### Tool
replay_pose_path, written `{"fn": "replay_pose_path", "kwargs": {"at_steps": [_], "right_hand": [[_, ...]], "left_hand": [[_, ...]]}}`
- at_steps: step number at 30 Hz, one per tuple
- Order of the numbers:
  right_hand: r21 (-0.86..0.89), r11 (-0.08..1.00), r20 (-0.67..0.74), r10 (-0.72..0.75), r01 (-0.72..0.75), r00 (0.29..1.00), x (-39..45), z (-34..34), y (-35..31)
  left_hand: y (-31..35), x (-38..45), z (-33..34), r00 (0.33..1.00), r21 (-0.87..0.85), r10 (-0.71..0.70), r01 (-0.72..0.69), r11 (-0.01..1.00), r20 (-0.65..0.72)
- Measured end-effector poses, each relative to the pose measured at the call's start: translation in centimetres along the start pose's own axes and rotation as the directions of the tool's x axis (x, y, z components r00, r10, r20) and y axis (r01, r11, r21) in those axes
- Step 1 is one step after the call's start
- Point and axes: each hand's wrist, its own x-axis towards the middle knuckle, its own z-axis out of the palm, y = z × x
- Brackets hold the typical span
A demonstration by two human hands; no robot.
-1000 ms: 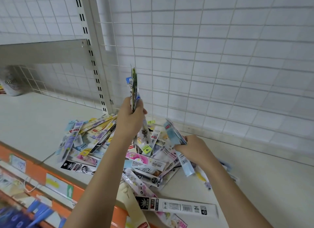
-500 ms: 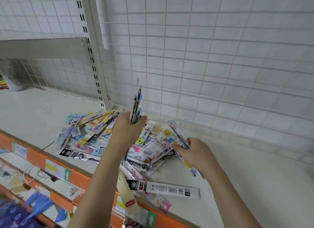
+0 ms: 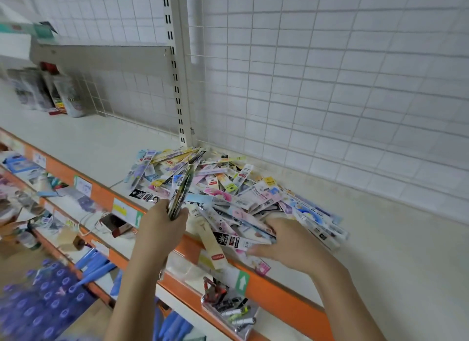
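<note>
While gripping bundle upright in left hand at shelf front edge, resting right hand flat on pile.

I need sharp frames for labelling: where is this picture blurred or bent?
Head view: the pile of packets and the left hand are fairly sharp; head view, left edge: the blue items smear with motion; head view: the wire grid bows from the wide lens.
</note>
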Motion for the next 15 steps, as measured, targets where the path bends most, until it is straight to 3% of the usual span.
{"fn": "replay_pose_path", "kwargs": {"at_steps": [2, 5, 12, 15], "right_hand": [[-0.056, 0.998, 0.031, -0.003, 0.005, 0.999, -0.3, 0.4, -0.1], [-0.067, 0.998, -0.039, -0.004, 0.002, 0.999, -0.8, 0.0, 0.3], [0.144, 0.98, -0.277, 0.172, -0.136, 0.945, -2.3, -2.0, 2.9], [0.119, 0.979, -0.323, 0.196, -0.165, 0.926, -2.9, -1.7, 3.6]], "left_hand": [[-0.7, -0.3, 0.1, 1.0, -0.014, 0.002, -0.002, 1.0, -0.008], [-1.0, -0.5, 0.5, 1.0, -0.013, 0.005, -0.005, 1.0, -0.011], [0.9, -0.8, 2.1, 0.998, 0.136, 0.018, -0.025, 0.99, 0.054], [1.2, -0.7, 2.8, 0.995, 0.17, -0.029, 0.012, 0.985, 0.1]]}}
